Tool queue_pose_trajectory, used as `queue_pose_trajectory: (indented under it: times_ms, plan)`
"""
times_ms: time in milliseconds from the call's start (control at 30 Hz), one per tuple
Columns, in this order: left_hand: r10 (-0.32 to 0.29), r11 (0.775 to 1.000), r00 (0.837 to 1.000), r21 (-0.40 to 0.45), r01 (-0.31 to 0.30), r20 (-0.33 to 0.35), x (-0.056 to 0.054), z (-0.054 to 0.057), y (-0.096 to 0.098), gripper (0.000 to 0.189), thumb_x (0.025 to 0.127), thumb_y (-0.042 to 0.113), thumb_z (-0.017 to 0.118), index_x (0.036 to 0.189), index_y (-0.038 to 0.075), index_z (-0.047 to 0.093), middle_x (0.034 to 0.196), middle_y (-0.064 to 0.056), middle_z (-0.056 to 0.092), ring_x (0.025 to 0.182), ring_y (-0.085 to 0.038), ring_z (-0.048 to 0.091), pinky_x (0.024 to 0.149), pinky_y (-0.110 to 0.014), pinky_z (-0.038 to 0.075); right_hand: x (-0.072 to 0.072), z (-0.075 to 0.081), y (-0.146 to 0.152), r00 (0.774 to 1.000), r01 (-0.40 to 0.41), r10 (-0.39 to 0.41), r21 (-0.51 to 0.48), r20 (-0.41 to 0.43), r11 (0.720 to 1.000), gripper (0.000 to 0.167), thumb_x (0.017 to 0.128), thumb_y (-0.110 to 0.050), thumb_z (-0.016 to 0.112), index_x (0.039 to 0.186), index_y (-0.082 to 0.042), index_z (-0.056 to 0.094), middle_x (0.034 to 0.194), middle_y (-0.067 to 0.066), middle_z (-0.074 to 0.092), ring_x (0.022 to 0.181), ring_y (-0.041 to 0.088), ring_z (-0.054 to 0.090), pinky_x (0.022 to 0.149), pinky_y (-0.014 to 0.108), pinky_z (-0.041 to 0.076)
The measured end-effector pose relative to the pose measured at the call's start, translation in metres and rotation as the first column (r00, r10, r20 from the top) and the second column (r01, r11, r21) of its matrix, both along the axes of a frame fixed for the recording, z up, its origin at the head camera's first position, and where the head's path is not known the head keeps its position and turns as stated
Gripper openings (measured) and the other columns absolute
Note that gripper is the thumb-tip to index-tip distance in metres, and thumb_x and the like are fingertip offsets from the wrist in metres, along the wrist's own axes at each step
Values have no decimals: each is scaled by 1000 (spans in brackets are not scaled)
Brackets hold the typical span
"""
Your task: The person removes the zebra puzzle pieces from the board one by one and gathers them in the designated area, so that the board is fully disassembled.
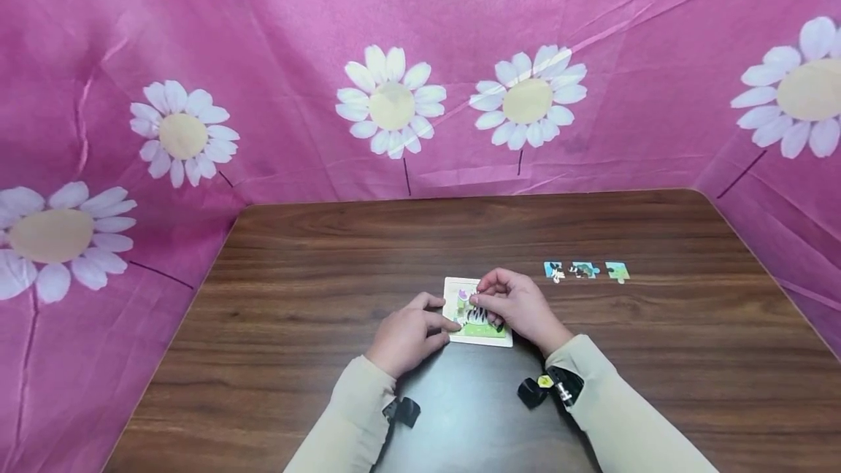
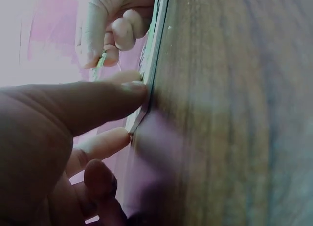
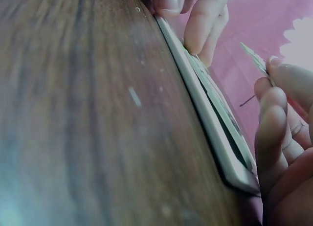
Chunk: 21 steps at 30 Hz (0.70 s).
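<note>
A small jigsaw puzzle board (image 1: 482,342) with a pale frame lies on the table, a zebra picture on a green ground partly filling it. My left hand (image 1: 407,333) rests at its left side; the thumb touches the frame's edge and a finger reaches onto the picture. Over the board, my right hand (image 1: 522,306) pinches a thin green-edged puzzle piece (image 3: 253,57) between thumb and forefinger. That piece is tilted and held apart from the board in both wrist views. The right hand hides part of the picture.
Three loose puzzle pieces lie in a row beyond the right hand: a left one (image 1: 555,271), a middle one (image 1: 584,269) and a green-and-blue one (image 1: 617,271). Pink flowered cloth (image 1: 282,130) hangs around the brown wooden table (image 1: 315,254).
</note>
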<state>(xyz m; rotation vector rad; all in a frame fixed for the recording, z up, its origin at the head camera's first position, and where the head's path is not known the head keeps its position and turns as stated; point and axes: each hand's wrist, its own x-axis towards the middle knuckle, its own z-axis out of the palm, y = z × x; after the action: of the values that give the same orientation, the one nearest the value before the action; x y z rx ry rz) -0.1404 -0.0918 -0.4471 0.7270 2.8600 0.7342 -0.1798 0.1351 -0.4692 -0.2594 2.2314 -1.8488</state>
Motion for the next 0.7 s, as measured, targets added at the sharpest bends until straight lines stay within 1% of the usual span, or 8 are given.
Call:
queue_pose_trajectory:
  times_ms: [100,233,367,567,700]
  plan:
    - [9,1000,1000,1,-9,-11,1,-1,1,22,88,26,76,108,32,79,129,2,61,100,-20,68,77,-37,53,2,1,4,999,31,-30,-2,12,1000,18,88,-5,76,99,7,67,77,12,70,56,13,60,53,28,53]
    - [16,1000,999,-1,-16,-47,2,-1,2,23,85,27,78,109,29,77,125,3,63,96,-20,69,72,-35,53,4,2,10,999,29,-30,12,20,999,22,89,-5,74,104,10,70,81,14,72,62,14,66,58,29,56]
    - [31,999,998,-15,-32,-63,4,-1,3,25,84,29,80,109,28,76,124,5,63,95,-19,69,70,-34,52,7,3,18,999,10,-10,15,30,1000,25,90,-4,73,109,11,71,93,17,73,69,13,70,65,28,58]
    - [48,997,997,-52,-51,-69,7,2,4,24,82,33,81,106,29,77,121,8,63,87,-18,68,63,-31,48,10,1,31,1000,-21,21,45,0,999,27,92,-5,69,115,11,70,100,20,72,74,9,70,70,25,57]
    - [39,996,997,-77,-44,-62,9,3,6,27,80,36,82,106,29,77,119,8,62,82,-16,67,60,-29,46,13,-1,40,998,-46,45,24,35,999,27,94,-2,66,117,13,67,103,22,71,78,11,72,73,28,58]
